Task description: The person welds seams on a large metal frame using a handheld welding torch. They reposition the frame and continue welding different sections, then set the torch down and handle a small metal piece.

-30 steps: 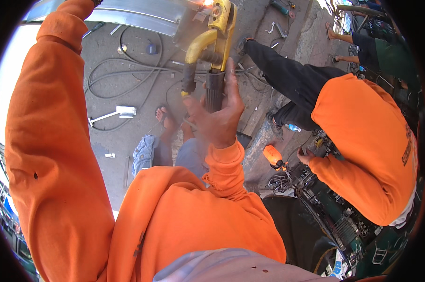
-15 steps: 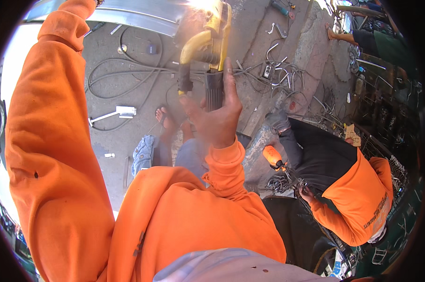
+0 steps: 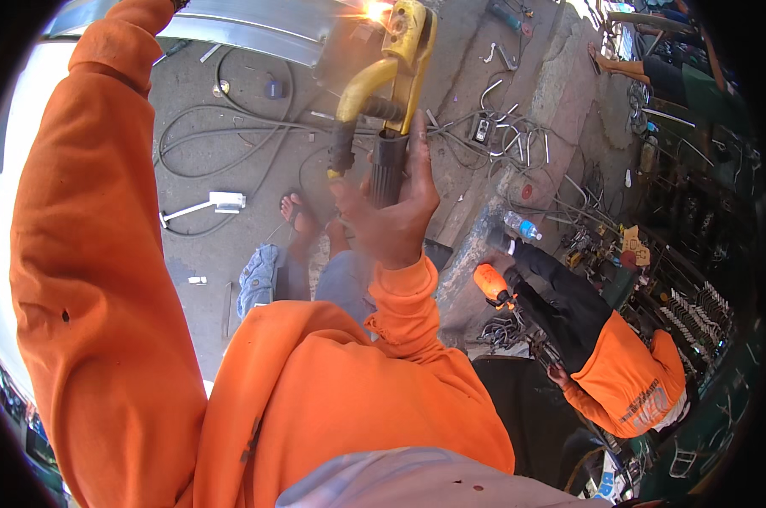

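The right hand is keeping a firm grip on the holder, its palm and fingers wrapping the black handle; the thumb is lying near the low end of the lever. The holder is pointing up and away from the person, over the floor, and its yellow head is nearing the top edge of the view. Beside that head an arc is glowing, just beyond the right end of the metal sheet; glare is hiding whether anything is touching there. The left sleeve is stretching up toward the sheet, but the left hand is lying outside the view, so its grip cannot be told. With the arc burning, the welding appears to be under way, not finished. No completed seam is showing, so how much is done and how much is remaining cannot be judged.
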`<action>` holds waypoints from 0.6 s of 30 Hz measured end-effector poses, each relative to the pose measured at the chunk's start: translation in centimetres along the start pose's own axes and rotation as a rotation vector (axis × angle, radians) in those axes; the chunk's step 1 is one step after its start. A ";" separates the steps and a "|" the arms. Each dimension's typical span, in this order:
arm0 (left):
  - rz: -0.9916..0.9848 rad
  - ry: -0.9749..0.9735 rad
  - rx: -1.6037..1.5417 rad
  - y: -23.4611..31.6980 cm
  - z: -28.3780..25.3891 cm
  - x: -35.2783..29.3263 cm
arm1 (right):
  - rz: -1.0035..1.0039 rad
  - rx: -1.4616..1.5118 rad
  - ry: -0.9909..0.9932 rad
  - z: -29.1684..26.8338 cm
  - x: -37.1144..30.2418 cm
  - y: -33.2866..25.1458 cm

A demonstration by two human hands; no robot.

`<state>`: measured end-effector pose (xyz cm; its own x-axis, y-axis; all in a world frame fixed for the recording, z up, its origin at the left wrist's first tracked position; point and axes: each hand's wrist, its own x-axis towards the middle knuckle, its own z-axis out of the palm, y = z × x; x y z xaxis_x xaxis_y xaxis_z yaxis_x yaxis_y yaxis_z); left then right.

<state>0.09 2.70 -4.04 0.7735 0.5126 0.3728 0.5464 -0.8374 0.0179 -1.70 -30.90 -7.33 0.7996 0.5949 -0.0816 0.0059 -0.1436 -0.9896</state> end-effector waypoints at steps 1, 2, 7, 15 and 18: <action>-0.042 -0.039 -0.006 0.0 -0.1 0.3 | 0.057 0.063 -0.010 -0.1 0.1 -0.5; -0.084 -0.077 -0.012 -0.1 -0.1 0.6 | 0.114 0.127 -0.019 -0.1 0.2 -1.1; -0.077 -0.005 0.008 0.1 -0.9 -0.5 | 0.112 0.063 -0.038 -0.1 -0.1 -1.7; -0.150 -0.083 -0.027 0.5 -3.3 -0.1 | 0.137 -0.033 -0.024 0.2 -1.0 -2.5; -0.105 -0.017 -0.010 0.2 -4.4 -1.0 | -0.014 -0.211 -0.028 0.1 -1.6 -2.6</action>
<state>-1.99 1.14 -0.30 0.7173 0.6010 0.3525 0.6216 -0.7805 0.0658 -3.04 -31.35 -4.66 0.7816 0.6194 -0.0738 0.1449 -0.2955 -0.9443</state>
